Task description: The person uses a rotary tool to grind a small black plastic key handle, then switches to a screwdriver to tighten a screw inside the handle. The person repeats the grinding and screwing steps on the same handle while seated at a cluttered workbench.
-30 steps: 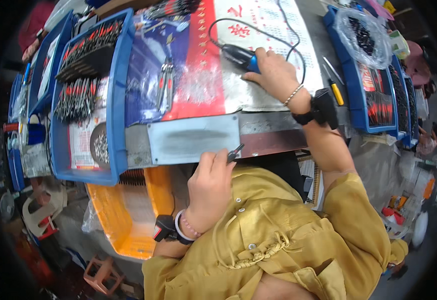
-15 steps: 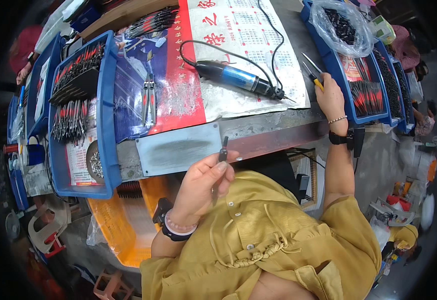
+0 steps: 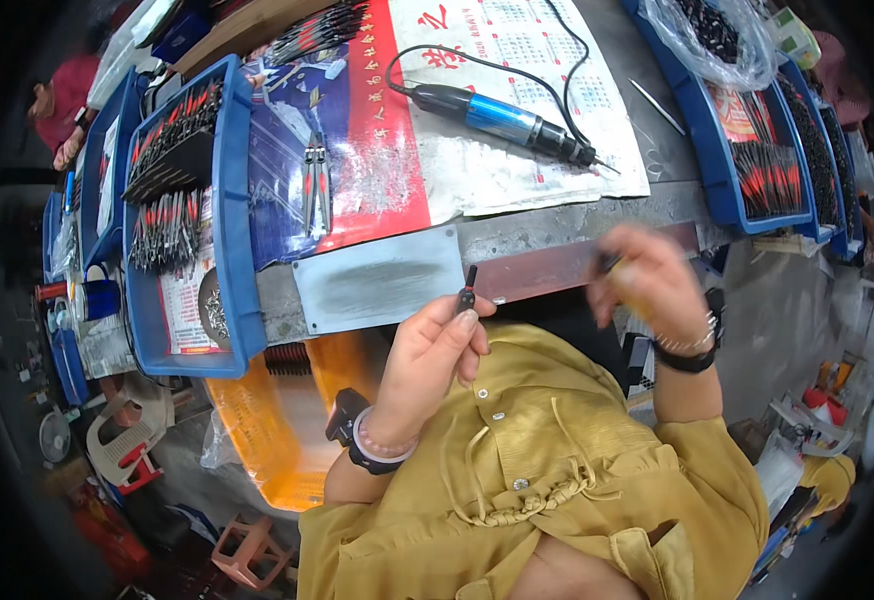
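My left hand (image 3: 435, 345) is closed in front of my chest, pinching a slim dark piece (image 3: 468, 291) with a narrow tip pointing up; its lower part is hidden by my fingers. To the right, my right hand (image 3: 652, 280) is raised off the bench and smeared by motion. A yellow-handled tool (image 3: 641, 293) with a dark end shows blurred within its fingers. Between the hands and the bench top lies a grey metal plate (image 3: 382, 318) with a dark worn patch, at the bench edge. On the bench rests a blue and black rotary hand tool (image 3: 502, 118) with a cord.
A blue bin (image 3: 240, 220) at left holds rows of black-and-red tweezer-like pieces; two similar pieces (image 3: 317, 185) lie beside it. More blue bins (image 3: 792, 218) stand at right, near a pointed metal tool (image 3: 657, 107). Below is an orange basket (image 3: 282, 455).
My right hand has moved from the bench beside the right bins toward my body, taking the yellow-handled tool along. My left hand still pinches the dark piece. The view has shifted a little.
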The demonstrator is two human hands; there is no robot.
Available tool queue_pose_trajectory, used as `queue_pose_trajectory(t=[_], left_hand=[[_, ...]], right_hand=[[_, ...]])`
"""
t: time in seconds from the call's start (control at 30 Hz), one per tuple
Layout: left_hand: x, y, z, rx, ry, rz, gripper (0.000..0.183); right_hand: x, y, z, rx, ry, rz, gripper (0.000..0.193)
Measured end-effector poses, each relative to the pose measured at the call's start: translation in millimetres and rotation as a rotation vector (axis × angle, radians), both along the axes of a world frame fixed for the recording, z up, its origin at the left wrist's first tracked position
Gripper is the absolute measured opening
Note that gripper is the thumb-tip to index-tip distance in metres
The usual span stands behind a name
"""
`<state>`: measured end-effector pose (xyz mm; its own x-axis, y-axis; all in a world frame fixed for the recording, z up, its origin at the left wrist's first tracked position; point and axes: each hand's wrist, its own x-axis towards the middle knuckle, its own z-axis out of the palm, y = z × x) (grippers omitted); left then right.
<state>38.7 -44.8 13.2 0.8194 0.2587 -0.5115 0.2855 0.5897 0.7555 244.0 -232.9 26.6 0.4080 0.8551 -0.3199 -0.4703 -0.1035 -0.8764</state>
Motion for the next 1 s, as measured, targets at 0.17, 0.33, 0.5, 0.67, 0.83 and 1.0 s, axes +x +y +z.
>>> queue_pose_trajectory(t=[0.17,0.33,0.5,0.67,0.83,1.0], left_hand=[[-4,-3,-1,0.082,0.02,-0.012,0.026],[-6,-2,-1,0.07,0.043,0.022,0.025],[-4,-8,-1,0.113,0.029,0.054,0.027],[-6,-8,-3,0.176,0.018,0.052,0.028],[-8,-11,-11,0.384,0.044,0.043,0.026],[-9,-14,-18,0.84,0.058,-0.003,0.025]], right_hand=[[-62,23,4,0.012,-0.974,0.129,0.04],[-70,18,5,0.007,-1.086,0.161,0.04],[-73,18,-2,0.02,-1.116,0.136,0.04],[-75,18,-2,0.006,-1.094,0.112,0.04],[-73,16,-5,-0.018,-0.971,0.117,0.034],[-69,19,-10,-0.282,0.091,0.083,0.028]])
